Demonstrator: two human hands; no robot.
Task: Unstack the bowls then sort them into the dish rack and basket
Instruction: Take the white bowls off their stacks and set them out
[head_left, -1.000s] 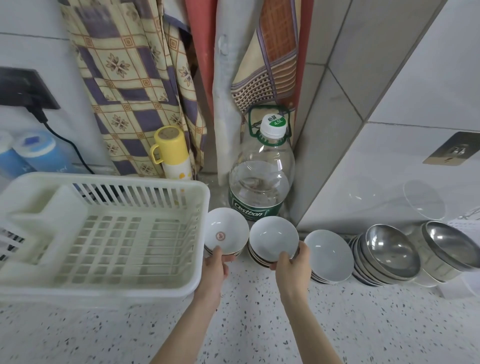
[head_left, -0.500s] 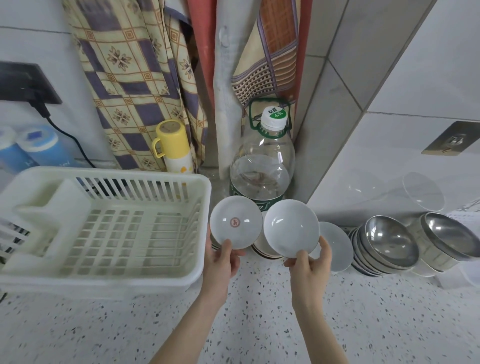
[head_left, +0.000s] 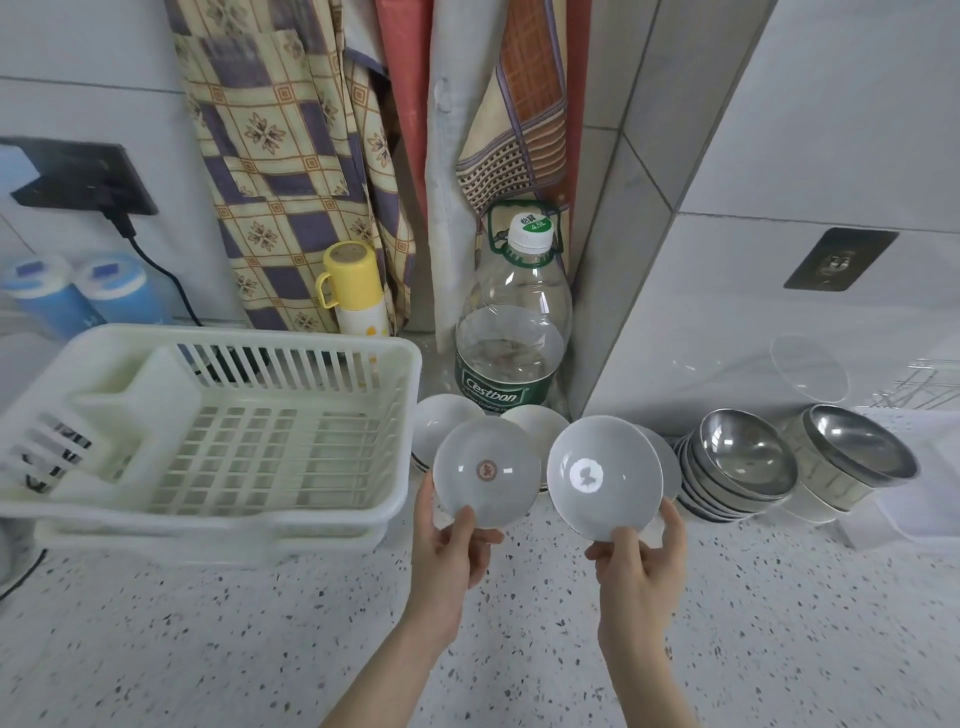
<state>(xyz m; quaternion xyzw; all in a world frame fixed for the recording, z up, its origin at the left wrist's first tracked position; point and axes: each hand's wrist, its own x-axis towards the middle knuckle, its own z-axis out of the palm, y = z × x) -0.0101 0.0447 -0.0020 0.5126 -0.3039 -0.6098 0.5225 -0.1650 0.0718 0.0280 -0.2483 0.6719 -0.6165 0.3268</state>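
Head view shows both hands raised over the speckled counter (head_left: 260, 649), each pinching one white bowl by its near rim, thumb inside and fingers behind. The left hand (head_left: 451, 551) holds the bowl with the red mark (head_left: 485, 470); the right hand (head_left: 641, 564) holds the plain white bowl (head_left: 605, 475). Both bowls tilt with their hollows toward the camera and sit at about twelve o'clock from their grips, rims close together but apart.

The white dish rack (head_left: 208, 431) lies at nine o'clock from the left hand, just beside it, its long axis running left to right, so the left hand is plainly the nearer one. I judge the coming move turns on that short sideways carry. The remaining white bowl stacks (head_left: 447, 421) stand behind the held bowls, and the steel bowl stacks (head_left: 748, 462) lie at three o'clock from the right hand.
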